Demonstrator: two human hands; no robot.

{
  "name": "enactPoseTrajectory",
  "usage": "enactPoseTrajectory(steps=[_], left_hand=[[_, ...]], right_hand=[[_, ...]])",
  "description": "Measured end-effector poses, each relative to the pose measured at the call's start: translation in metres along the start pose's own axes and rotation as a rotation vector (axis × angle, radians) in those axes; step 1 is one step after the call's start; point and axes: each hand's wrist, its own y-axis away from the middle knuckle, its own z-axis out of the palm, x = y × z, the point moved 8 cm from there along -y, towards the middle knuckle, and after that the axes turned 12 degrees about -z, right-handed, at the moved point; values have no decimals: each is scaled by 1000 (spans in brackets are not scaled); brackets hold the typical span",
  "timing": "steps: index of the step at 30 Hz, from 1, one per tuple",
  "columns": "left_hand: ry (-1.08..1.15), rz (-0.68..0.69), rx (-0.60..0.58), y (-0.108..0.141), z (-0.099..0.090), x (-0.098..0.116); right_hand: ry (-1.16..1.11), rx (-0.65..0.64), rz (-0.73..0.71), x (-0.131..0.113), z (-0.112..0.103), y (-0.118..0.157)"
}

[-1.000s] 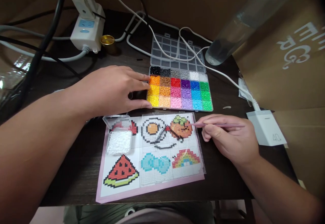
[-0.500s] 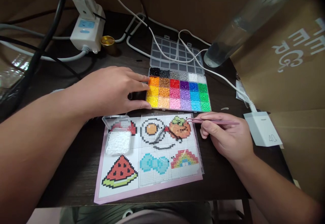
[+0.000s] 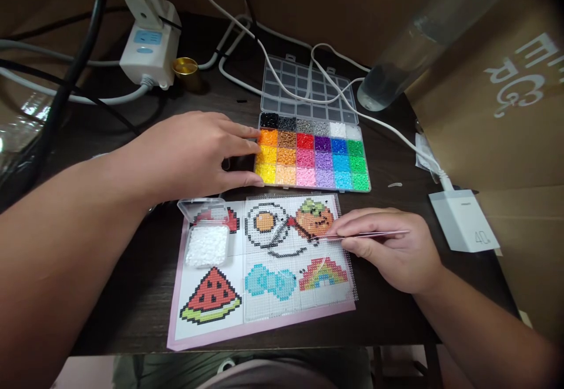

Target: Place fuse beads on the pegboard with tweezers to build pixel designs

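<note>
My right hand [image 3: 388, 245] pinches pink tweezers [image 3: 370, 235], whose tips reach to the lower edge of an orange persimmon design [image 3: 314, 224]. A clear pegboard [image 3: 264, 260] lies over the printed pattern sheet [image 3: 211, 336], with dark beads around the persimmon and in a loose curve below the fried egg design [image 3: 264, 222]. Whether the tips hold a bead is too small to tell. My left hand [image 3: 198, 154] is open, its spread fingertips touching the left edge of the bead box [image 3: 314, 153], whose compartments hold beads sorted by colour.
A small clear case of white beads [image 3: 207, 247] sits on the sheet's left part, lid raised. White cables [image 3: 379, 120] cross the box's open lid. A power strip [image 3: 150, 48], gold cup [image 3: 185, 71], clear bottle [image 3: 396, 60] and white charger [image 3: 462, 220] surround the work.
My right hand has moved down with the tweezers, whose tips went from the persimmon's upper right to its lower edge. My left hand stays at the box. The view has shifted slightly.
</note>
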Motion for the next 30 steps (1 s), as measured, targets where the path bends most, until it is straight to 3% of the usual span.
enactPoseTrajectory(steps=[10,23,30], left_hand=[[-22,4,3,-1,1,0],[-24,28,40,0,-1,1],[-136,42,-48,0,-4,14]], right_hand=[[21,-65,-94,-2,0,-1],[-11,-61,-110,0,1,-2],[-22,-23,-32,4,-1,-1]])
